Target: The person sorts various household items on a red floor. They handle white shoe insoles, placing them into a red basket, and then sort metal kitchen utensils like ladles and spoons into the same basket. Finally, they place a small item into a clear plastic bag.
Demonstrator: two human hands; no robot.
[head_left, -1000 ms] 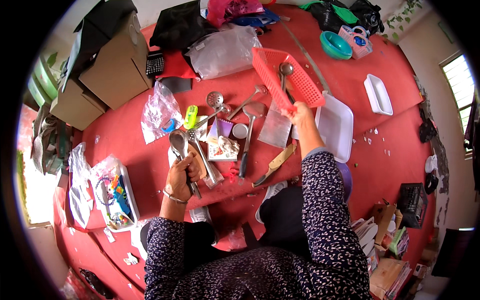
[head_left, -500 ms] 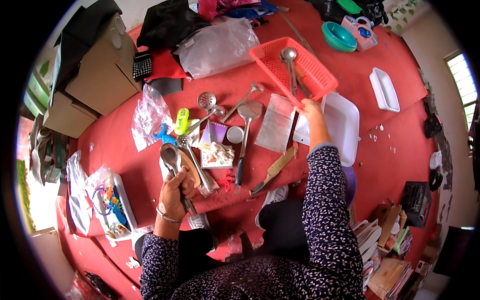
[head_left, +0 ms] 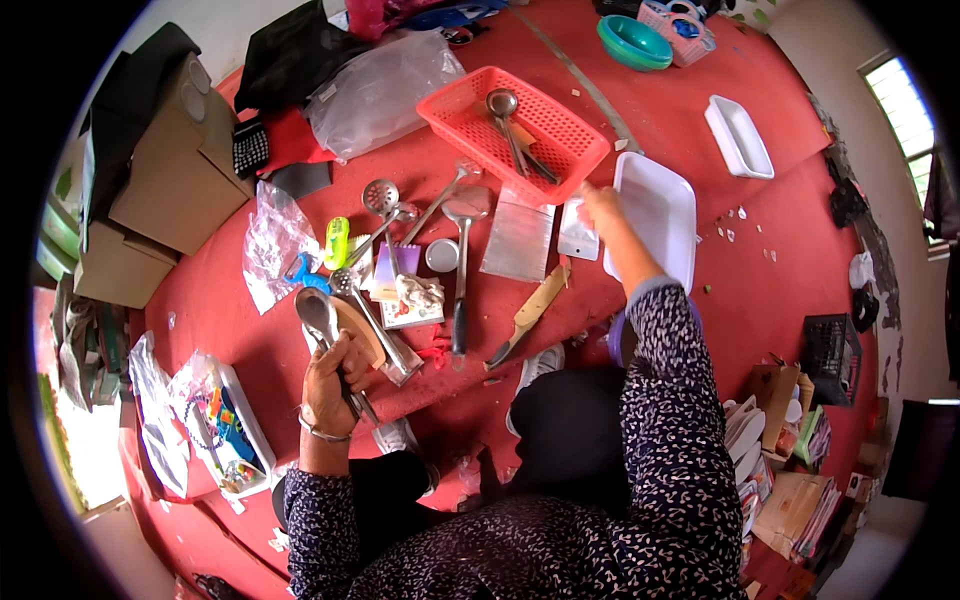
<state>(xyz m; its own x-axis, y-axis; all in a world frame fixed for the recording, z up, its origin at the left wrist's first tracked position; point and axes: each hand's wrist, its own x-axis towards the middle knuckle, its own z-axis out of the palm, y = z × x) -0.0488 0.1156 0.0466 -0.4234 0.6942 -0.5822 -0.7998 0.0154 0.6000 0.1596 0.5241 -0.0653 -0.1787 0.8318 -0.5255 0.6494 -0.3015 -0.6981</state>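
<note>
My left hand (head_left: 328, 385) is closed round a metal serving spoon (head_left: 317, 312), its bowl pointing away from me. More than one handle end seems to stick out below the fist. At the near right corner of a red plastic basket (head_left: 590, 160), my right hand (head_left: 606, 214) has its fingers stretched out, slightly blurred. Inside the basket lie a ladle (head_left: 502, 103) and other long utensils. Between my hands are a turner (head_left: 465, 206), a round skimmer (head_left: 380, 196), a slotted spoon (head_left: 344, 282) and a wooden-looking flat piece (head_left: 541, 308).
Beside my right hand are a white tray (head_left: 684, 225) and a clear flat packet (head_left: 513, 245). A yellow-green item (head_left: 337, 240), a blue item (head_left: 307, 274) and a round lid (head_left: 440, 255) lie mid-left. A toy-filled white box (head_left: 262, 440) stands left. Cardboard boxes (head_left: 170, 195) rise far left.
The red basket has shifted left with its utensils, and my right hand has come off its corner. My left hand keeps hold of the serving spoon. The whole view has shifted somewhat.
</note>
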